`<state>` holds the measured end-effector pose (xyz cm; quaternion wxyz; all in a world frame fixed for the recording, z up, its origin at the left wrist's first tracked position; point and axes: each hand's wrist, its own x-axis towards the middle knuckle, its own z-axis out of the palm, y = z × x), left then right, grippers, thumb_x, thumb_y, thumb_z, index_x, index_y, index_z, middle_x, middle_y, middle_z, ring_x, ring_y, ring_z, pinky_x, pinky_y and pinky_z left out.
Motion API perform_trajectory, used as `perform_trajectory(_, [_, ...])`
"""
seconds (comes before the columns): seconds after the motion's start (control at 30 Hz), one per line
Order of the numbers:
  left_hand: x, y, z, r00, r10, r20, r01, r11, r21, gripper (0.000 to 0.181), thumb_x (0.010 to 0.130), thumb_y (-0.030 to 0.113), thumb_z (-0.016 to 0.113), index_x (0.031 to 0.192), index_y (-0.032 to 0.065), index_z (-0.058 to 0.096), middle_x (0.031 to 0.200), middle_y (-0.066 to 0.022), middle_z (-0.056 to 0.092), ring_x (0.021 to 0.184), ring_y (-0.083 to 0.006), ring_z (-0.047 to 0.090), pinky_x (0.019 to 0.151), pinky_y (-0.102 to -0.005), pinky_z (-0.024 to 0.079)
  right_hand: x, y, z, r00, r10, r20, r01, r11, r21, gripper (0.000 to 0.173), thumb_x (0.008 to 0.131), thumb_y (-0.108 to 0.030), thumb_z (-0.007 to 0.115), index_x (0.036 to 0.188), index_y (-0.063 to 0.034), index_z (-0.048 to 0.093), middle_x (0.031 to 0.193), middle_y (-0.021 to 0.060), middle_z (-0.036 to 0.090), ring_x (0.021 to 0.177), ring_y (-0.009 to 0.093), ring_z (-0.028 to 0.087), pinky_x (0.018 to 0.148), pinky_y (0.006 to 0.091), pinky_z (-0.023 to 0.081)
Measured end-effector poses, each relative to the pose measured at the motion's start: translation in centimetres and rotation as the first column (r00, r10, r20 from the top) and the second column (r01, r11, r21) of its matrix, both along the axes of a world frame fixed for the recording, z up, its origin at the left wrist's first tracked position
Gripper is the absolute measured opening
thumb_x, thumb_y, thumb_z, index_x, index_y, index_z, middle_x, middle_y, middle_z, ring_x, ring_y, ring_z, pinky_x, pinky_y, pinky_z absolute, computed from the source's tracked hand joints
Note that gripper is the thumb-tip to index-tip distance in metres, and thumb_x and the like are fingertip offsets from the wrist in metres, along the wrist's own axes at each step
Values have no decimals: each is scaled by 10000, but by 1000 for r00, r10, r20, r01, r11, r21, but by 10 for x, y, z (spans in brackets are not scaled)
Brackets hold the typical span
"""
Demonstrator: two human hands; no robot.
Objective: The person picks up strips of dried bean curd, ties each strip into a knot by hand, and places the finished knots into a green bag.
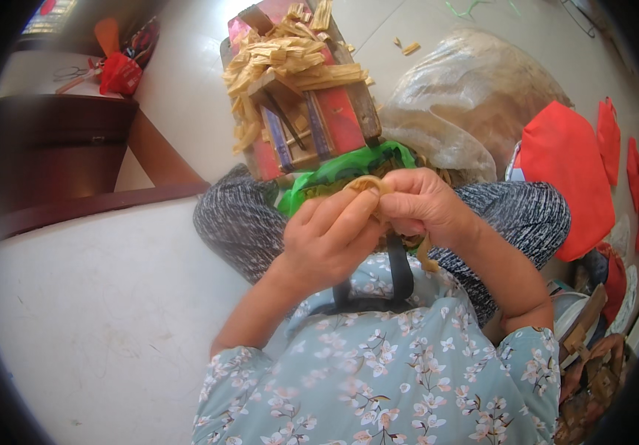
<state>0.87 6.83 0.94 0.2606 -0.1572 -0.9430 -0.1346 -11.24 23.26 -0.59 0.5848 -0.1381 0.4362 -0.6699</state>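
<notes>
A pale tan, flat flexible strip (pixel 367 182) is curled into a loop between my two hands, above my lap. My left hand (pixel 333 233) grips the loop's left side, fingers bent over it. At its right side my right hand (pixel 428 206) pinches the strip between thumb and fingers. A tail of similar strip (pixel 426 256) hangs below my right hand. Just beyond the hands lies a green plastic bag (pixel 347 167) with more tan pieces in it. Farther off, many folded tan strips (pixel 280 55) are heaped on a wooden stand (pixel 342 119) with red panels.
To the right of the stand sits a large translucent plastic sack (pixel 453 100). A red bag (pixel 567 178) is beside my right knee. Dark wooden furniture (pixel 64 144) stands at the left, with scissors (pixel 70 72) and a red plastic bag (pixel 120 73) on top.
</notes>
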Motion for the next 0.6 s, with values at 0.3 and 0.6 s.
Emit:
perform_trajectory(0.3, [-6, -3, -7, 974, 190, -125, -157, 960, 232, 149, 717, 134, 754, 855, 141, 698, 1306, -105, 626, 1295, -329, 504, 1168, -529, 234, -6, 5, -15, 993, 75, 93, -54, 976, -210, 96, 861, -152, 635, 889, -66, 604, 740, -41, 532, 610, 27, 434, 524, 202, 315])
perform_trajectory(0.6, [-2, 0, -5, 995, -16, -98, 24, 996, 89, 164, 782, 176, 732, 935, 118, 719, 919, -41, 646, 780, -196, 599, 784, -353, 527, 0, 3, -24, 973, -180, -141, 187, 982, 37, 218, 818, -10, 589, 1034, -40, 583, 878, 12, 609, 765, 46, 559, 615, 208, 448])
